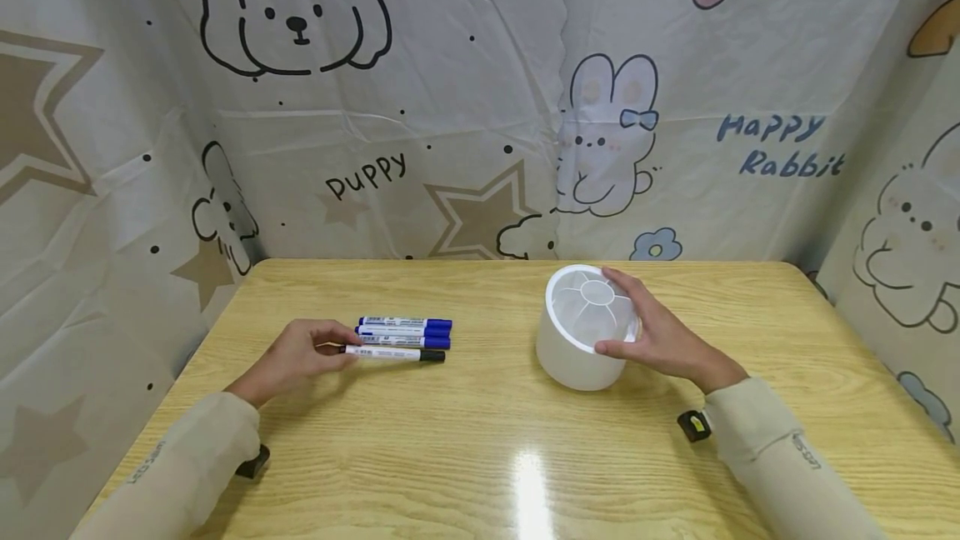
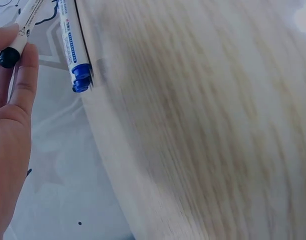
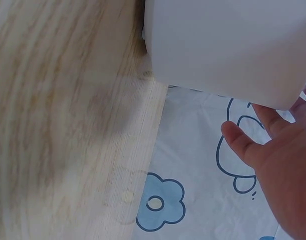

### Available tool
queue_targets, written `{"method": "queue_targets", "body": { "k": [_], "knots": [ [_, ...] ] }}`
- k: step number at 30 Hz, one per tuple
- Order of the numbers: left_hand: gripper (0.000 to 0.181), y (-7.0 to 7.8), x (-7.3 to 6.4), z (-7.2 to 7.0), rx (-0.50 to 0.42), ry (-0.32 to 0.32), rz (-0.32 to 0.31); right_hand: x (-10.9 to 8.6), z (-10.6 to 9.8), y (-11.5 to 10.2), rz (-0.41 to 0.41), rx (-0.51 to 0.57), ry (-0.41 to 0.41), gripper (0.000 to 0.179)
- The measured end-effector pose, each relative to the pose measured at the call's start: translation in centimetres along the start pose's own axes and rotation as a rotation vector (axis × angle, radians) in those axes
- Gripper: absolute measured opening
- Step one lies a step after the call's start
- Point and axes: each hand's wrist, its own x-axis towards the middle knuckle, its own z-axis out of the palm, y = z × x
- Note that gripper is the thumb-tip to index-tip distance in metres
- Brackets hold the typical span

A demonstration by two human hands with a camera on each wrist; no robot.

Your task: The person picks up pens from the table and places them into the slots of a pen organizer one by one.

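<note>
In the head view my left hand (image 1: 303,357) pinches a white marker with a black cap (image 1: 393,353) by its left end, between thumb and fingers. Just behind it, three blue-capped markers (image 1: 401,332) lie side by side on the table. The left wrist view shows the pinched marker's dark end (image 2: 10,57) between the fingertips, apart from the blue ends beside it. My right hand (image 1: 660,332) grips a white round container (image 1: 577,365) by its right side, thumb on the near rim and fingers at the far rim. Its top has a central ring and radial dividers.
The wooden table (image 1: 450,448) runs back to a printed curtain (image 1: 480,107), which also hangs at both sides. A bright reflection lies on the table's front middle. Each wrist carries a small black device (image 1: 693,425) below the sleeve.
</note>
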Motion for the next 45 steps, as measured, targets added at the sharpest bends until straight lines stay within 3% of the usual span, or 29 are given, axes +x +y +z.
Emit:
{"method": "queue_targets", "body": {
  "k": [10, 22, 27, 34, 45],
  "knots": [
    [0.02, 0.7, 0.1, 0.0, -0.125, 0.042, 0.01, 0.0, 0.1, 0.0, -0.002, 0.001, 0.004, 0.105],
    [0.021, 1.6, 0.4, 0.0, -0.143, 0.079, 0.062, 0.1, 0.0, 0.0, -0.015, -0.01, 0.006, 0.103],
    [0.023, 2.0, 0.6, -0.2, -0.197, 0.096, 0.107, 0.1, 0.0, 0.0, -0.004, -0.008, 0.003, 0.105],
    [0.023, 3.0, 1.0, -0.5, -0.258, 0.129, 0.166, 0.1, 0.0, 0.0, -0.01, -0.007, 0.003, 0.103],
    [0.022, 5.5, 2.1, -0.6, -0.286, 0.152, 0.193, 0.0, 0.0, -0.1, 0.0, -0.002, -0.002, 0.103]
  ]
}}
